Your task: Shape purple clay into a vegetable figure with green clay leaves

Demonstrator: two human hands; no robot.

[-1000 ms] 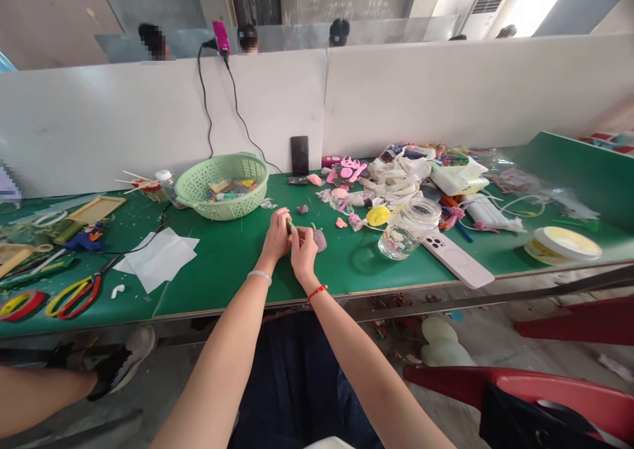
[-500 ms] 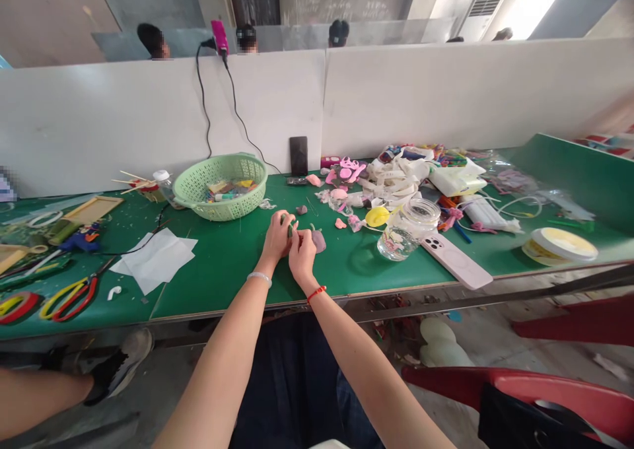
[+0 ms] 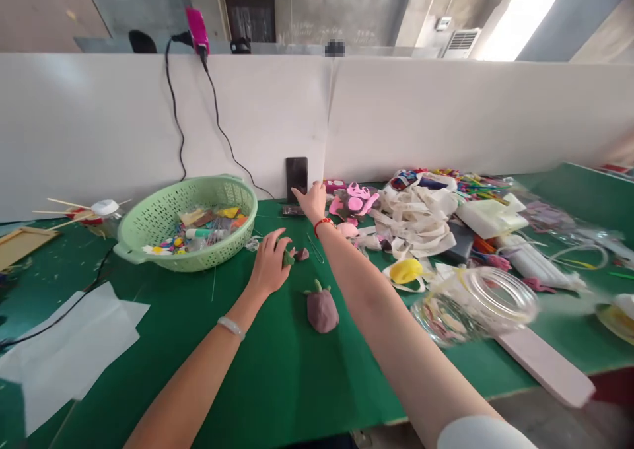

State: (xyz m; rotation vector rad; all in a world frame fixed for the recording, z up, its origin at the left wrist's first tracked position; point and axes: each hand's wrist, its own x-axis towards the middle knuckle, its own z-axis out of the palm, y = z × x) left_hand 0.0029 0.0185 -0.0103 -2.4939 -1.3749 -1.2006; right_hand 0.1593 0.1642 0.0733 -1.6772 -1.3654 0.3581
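My left hand (image 3: 270,264) is above the green table with its fingers curled around a small lump of green clay (image 3: 288,258). Stretched out toward the dark phone (image 3: 297,175), which leans upright on the white partition, my right hand (image 3: 313,201) has its thumb and fingers apart. I cannot make out whether it touches the phone. Between my arms sits a purple clay eggplant (image 3: 323,310) with a green stem on top. A small purple clay lump (image 3: 301,255) lies beside my left fingers, close to a thin bent wire (image 3: 316,247).
A green basket (image 3: 198,261) of craft bits stands at left, near white paper sheets (image 3: 106,343). To the right are a pink clay figure (image 3: 354,200), white strips (image 3: 416,221), a glass jar (image 3: 475,304) and a pale phone (image 3: 549,366). A charging cable (image 3: 228,135) hangs down the partition.
My hands have parted: the right has reached forward to the dark phone, while the left keeps the green clay. The view has moved closer to the table, and the clay eggplant now shows fully.
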